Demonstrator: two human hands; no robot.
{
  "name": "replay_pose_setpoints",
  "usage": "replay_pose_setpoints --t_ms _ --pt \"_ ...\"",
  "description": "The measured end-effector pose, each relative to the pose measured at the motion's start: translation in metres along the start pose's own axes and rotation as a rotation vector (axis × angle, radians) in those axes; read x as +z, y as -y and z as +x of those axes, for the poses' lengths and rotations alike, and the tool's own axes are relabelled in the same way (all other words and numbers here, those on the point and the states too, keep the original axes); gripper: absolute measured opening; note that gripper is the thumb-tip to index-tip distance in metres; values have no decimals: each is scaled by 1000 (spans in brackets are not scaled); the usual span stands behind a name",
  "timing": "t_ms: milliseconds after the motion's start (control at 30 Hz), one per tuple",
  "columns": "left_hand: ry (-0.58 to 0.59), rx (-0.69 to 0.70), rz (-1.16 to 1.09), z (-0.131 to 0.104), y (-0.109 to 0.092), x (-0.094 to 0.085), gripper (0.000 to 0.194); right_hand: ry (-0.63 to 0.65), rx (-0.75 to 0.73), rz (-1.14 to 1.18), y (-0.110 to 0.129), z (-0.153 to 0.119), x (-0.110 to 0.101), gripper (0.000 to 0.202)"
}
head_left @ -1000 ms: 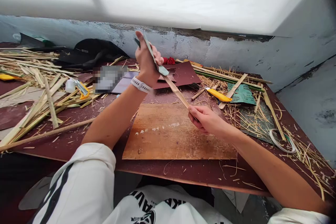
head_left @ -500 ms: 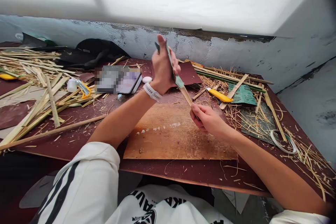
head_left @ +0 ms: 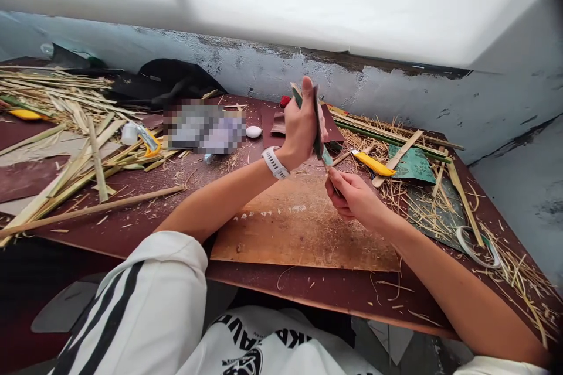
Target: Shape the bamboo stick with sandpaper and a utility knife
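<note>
My left hand (head_left: 301, 123) is wrapped round a folded piece of green sandpaper (head_left: 326, 156), thumb pointing up. The sandpaper lies around a thin bamboo strip (head_left: 328, 168), most of which it and my fingers hide. My right hand (head_left: 354, 196) pinches the strip's lower end, close below the sandpaper. Both hands are raised over a worn wooden board (head_left: 303, 243) on the dark red table.
Bamboo strips (head_left: 65, 181) and a utility knife (head_left: 147, 139) lie left. On the right are a yellow utility knife (head_left: 373, 163), green sandpaper (head_left: 413, 164), shavings and a tape ring (head_left: 477, 249). A white oval object (head_left: 253, 132) sits behind the board.
My left hand and the sandpaper have slid down the strip towards my right hand, so less bare bamboo shows between them. My right hand keeps its grip. The view has shifted slightly.
</note>
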State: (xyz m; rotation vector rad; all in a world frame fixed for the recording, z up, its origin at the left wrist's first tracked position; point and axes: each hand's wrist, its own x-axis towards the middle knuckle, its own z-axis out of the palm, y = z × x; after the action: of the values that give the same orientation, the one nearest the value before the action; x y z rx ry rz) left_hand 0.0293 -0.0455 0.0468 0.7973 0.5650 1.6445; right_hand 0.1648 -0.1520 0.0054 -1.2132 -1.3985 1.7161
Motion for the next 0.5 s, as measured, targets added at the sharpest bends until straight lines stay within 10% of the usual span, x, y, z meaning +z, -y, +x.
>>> replay_pose_setpoints --t_ms 167,500 --pt "-92 165 -12 18 -30 -8 51 66 13 -46 -4 -2 3 54" --pt "45 -42 -2 -30 -4 17 49 -12 -72 -9 4 -4 -5 58"
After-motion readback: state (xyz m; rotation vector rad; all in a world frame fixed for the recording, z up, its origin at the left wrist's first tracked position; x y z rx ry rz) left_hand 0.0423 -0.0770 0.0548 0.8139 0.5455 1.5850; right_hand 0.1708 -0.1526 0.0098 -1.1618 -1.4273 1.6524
